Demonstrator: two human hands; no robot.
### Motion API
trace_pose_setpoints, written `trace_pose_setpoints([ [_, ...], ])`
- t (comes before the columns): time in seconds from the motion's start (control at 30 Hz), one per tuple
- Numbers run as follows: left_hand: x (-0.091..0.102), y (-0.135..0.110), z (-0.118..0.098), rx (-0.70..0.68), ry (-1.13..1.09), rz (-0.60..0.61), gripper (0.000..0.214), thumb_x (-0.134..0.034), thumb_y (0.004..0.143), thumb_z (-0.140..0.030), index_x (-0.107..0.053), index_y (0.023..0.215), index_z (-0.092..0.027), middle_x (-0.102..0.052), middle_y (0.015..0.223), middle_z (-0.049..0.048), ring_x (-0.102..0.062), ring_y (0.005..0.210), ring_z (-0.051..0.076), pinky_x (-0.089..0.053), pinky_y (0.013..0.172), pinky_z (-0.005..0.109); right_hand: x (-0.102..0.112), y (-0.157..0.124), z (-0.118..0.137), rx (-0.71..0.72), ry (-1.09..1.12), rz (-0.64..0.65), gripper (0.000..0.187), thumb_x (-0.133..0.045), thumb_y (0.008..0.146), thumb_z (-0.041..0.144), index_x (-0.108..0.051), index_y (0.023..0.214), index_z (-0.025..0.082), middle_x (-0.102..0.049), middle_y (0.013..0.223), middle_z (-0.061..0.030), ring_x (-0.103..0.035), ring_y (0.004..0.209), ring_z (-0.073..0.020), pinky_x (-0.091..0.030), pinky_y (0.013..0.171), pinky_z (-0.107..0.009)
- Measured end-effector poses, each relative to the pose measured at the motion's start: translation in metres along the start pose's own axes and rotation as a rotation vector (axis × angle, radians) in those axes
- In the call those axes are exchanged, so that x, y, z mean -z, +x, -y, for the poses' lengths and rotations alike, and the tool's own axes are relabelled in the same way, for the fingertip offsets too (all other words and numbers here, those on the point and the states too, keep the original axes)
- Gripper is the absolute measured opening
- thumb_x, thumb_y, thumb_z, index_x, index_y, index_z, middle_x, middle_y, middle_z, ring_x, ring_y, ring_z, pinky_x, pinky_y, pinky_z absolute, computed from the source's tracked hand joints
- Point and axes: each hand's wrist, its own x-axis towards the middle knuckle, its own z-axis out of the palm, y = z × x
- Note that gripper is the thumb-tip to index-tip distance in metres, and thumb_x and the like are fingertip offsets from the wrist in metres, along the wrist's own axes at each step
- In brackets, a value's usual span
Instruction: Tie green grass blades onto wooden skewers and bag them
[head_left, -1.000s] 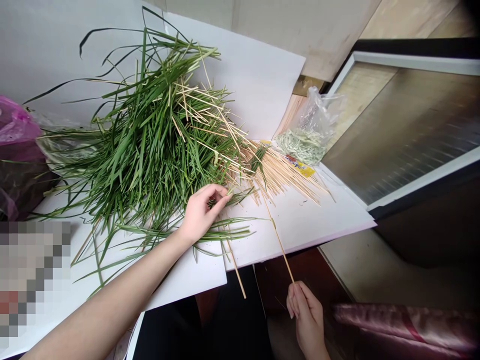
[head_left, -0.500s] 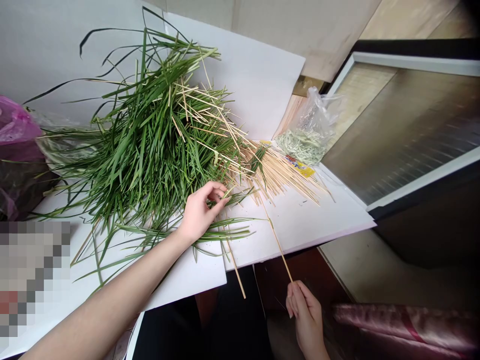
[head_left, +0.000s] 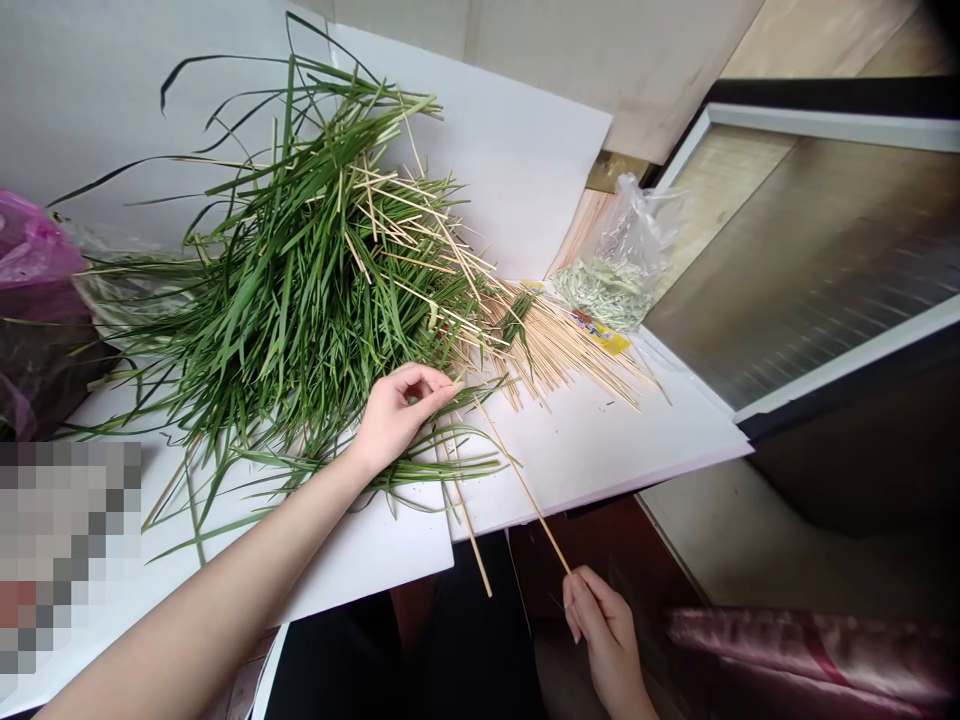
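Note:
A big heap of long green leaves lies on white boards, mixed with thin bamboo skewers. My left hand rests at the heap's near edge, fingers pinched on a few green leaves. My right hand is low at the front, below the board edge, closed on the near end of one bamboo skewer. That skewer slants up and left, its far tip close to my left fingertips. Another loose skewer juts over the board's front edge.
A clear plastic bag of pale cuttings sits right of the skewers, beside a yellow wrapper. A pink plastic bag is at the far left. A glass-topped cabinet stands to the right. Pink fabric lies bottom right.
My right hand shifted slightly left and swung the skewer's far tip left toward my left hand. My left fingers curled tighter on the leaves.

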Motion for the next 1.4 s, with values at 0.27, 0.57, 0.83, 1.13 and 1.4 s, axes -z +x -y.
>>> trace_pose_setpoints([
  [0.27, -0.001, 0.001, -0.004, 0.286, -0.386, 0.198, 0.024, -0.084, 0.074, -0.036, -0.076, 0.085, -0.016, -0.073, 0.084, 0.0027, -0.063, 0.078, 0.013, -0.048, 0.080, 0.026, 0.001, -0.001, 0.002, 0.047, -0.070, 0.052, 0.045, -0.050, 0.105, 0.045, -0.056, 0.069, 0.020, -0.035, 0.053, 0.0067, -0.029, 0.046, -0.0121, -0.020, 0.048, -0.028],
  [0.57, -0.004, 0.001, -0.001, 0.355, -0.458, 0.157, 0.037, -0.089, 0.067, -0.033, -0.076, 0.097, -0.015, -0.075, 0.087, 0.0043, -0.068, 0.083, 0.016, -0.052, 0.086, 0.030, -0.001, -0.002, 0.007, 0.068, -0.078, 0.012, 0.045, -0.051, 0.105, 0.046, -0.056, 0.068, 0.020, -0.035, 0.053, 0.0065, -0.029, 0.046, -0.0123, -0.020, 0.049, -0.029],
  [0.83, -0.003, 0.002, 0.001, 0.368, -0.496, 0.160, 0.038, -0.089, 0.067, -0.027, -0.074, 0.099, -0.015, -0.076, 0.088, 0.0038, -0.069, 0.084, 0.015, -0.052, 0.085, 0.027, 0.000, -0.002, 0.004, 0.075, -0.080, 0.007, 0.045, -0.051, 0.105, 0.044, -0.056, 0.068, 0.020, -0.035, 0.053, 0.0065, -0.029, 0.046, -0.0120, -0.019, 0.049, -0.030],
  [1.13, 0.002, 0.007, 0.002, 0.152, -0.523, -0.019, 0.029, -0.087, 0.071, -0.022, -0.070, 0.094, -0.017, -0.070, 0.081, -0.0002, -0.064, 0.078, 0.009, -0.051, 0.081, 0.020, 0.006, -0.003, -0.013, 0.079, 0.137, -0.100, 0.040, -0.054, 0.106, 0.039, -0.057, 0.072, 0.020, -0.036, 0.057, 0.0061, -0.028, 0.048, -0.0118, -0.022, 0.046, -0.027],
  [1.4, 0.007, 0.012, -0.005, 0.083, -0.561, -0.239, 0.035, -0.090, 0.067, -0.025, -0.064, 0.089, -0.018, -0.067, 0.076, -0.0023, -0.055, 0.060, 0.007, -0.044, 0.050, 0.015, 0.005, 0.001, -0.009, 0.101, 0.232, -0.174, 0.041, -0.055, 0.106, 0.037, -0.055, 0.068, 0.020, -0.033, 0.059, 0.0060, -0.030, 0.049, -0.0119, -0.023, 0.046, -0.027],
])
